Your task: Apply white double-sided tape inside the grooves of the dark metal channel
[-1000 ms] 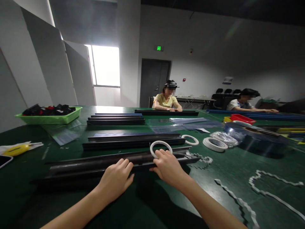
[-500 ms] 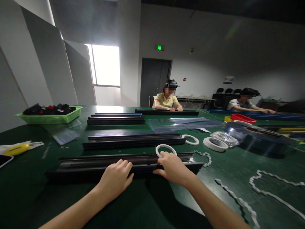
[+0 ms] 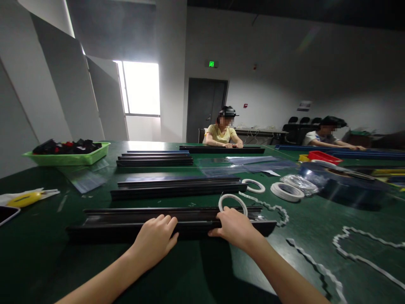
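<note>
A long black channel profile (image 3: 104,231) lies crosswise on the green table (image 3: 177,274) in front of me. My left hand (image 3: 156,238) is closed over its near wall, fingers on the inside and thumb on the side facing me. Farther right, my right hand (image 3: 234,226) holds a roll of white tape (image 3: 233,197) that stands up above the channel. The thumb of that hand rests along the same near wall. Its other fingertips are hidden behind the wall. At the channel's right end, a crinkled white strip (image 3: 283,215) lies on the table.
A second black channel (image 3: 177,188) lies just beyond. More tape rolls (image 3: 286,192) and a large roll of clear film (image 3: 344,188) are at right, loose white strips (image 3: 319,266) nearer. A green basket (image 3: 68,158) and yellow-handled cutters (image 3: 25,198) are left. Two people work across the table.
The black channel has slid a little to the right. My right hand and the tape roll have shifted right with it, while my left hand has barely moved.
</note>
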`<state>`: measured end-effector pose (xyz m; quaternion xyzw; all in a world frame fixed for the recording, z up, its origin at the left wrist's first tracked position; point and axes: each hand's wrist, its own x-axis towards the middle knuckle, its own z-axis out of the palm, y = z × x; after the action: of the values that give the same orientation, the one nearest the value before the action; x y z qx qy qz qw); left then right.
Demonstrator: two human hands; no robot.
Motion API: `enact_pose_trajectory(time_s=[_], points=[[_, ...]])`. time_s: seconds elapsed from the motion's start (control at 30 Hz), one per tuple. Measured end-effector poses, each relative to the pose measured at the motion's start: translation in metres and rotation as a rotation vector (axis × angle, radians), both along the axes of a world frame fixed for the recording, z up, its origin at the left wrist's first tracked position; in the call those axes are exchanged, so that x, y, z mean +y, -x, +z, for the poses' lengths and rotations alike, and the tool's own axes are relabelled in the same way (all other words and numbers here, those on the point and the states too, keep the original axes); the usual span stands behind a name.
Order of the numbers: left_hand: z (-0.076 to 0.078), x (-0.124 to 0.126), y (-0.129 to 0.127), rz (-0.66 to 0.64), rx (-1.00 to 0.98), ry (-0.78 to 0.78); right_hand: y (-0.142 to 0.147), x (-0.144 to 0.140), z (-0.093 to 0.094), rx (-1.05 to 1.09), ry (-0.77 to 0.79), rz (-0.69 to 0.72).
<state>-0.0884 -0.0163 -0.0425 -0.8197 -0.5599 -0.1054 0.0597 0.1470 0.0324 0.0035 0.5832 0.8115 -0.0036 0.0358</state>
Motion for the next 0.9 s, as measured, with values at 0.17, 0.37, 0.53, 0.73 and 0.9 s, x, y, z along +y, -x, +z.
enact_pose_trajectory(time_s=[0.17, 0.37, 0.53, 0.73, 0.9], points=[[0.0, 0.002, 0.001, 0.01, -0.011, 0.024, 0.0, 0.002, 0.001, -0.049, -0.047, 0.109], [0.0, 0.004, 0.001, 0.03, -0.021, 0.043, 0.003, 0.002, 0.003, -0.081, -0.128, 0.235], [0.003, 0.002, -0.001, 0.036, -0.028, 0.029, 0.001, 0.007, 0.002, 0.118, -0.235, 0.238], [0.005, 0.001, -0.002, 0.039, -0.04, 0.03, -0.01, 0.022, -0.009, 0.159, -0.327, 0.193], [0.004, 0.002, -0.002, 0.043, -0.041, 0.027, -0.006, 0.019, -0.013, 0.251, -0.285, 0.309]])
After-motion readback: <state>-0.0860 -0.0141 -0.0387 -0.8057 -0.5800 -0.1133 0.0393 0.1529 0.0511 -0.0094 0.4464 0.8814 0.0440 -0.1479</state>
